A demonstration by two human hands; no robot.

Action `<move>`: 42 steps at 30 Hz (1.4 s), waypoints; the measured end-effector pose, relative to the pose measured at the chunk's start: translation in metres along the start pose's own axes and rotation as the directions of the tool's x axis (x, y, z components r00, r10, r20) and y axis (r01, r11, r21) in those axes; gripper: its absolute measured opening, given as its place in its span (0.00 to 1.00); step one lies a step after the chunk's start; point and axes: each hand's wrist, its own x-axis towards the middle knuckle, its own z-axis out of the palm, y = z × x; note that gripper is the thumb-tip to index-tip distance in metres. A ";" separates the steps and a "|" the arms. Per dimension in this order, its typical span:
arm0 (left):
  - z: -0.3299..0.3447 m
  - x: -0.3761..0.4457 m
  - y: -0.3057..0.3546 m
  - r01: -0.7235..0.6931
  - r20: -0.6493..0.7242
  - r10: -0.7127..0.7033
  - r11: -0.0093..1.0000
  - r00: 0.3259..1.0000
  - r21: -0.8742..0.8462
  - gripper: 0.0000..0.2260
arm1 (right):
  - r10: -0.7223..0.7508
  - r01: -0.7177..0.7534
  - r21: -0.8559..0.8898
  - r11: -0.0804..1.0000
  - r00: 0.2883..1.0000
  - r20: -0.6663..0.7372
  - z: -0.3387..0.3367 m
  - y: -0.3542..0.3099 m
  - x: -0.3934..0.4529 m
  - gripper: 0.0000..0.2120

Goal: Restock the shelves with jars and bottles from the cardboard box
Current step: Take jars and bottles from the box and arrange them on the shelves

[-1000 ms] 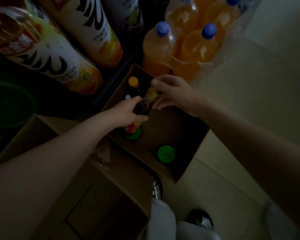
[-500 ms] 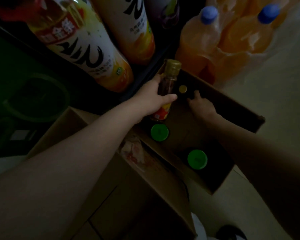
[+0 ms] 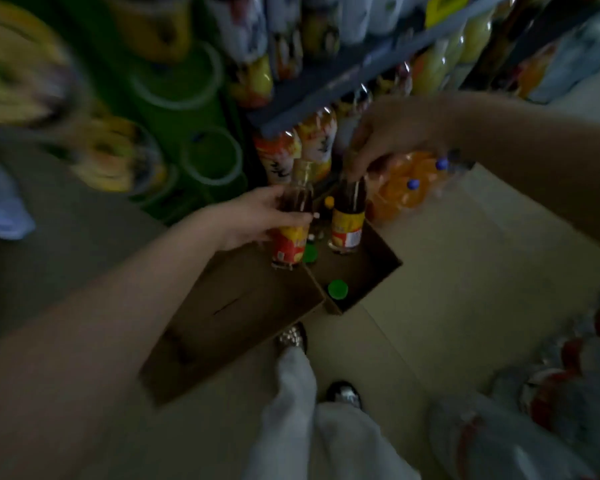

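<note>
left hand (image 3: 257, 220) grips one dark bottle (image 3: 291, 230); right hand (image 3: 395, 136) pinches another bottle's top (image 3: 349, 216).

Matt brown cardboard box (image 3: 378, 271); glossy clear bottles (image 3: 291, 230) with paper-like labels.

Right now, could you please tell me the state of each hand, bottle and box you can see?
left hand: grips a dark bottle, upright, lifted.
right hand: holds a second bottle by its top, above the box.
cardboard box: open, a green-capped bottle still inside.
</note>
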 end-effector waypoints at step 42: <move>-0.768 -0.679 0.038 -0.861 -0.929 0.236 0.488 0.287 -0.142 0.07 | -0.829 0.741 0.425 0.520 0.558 0.040 0.124 -1.055 0.126 0.04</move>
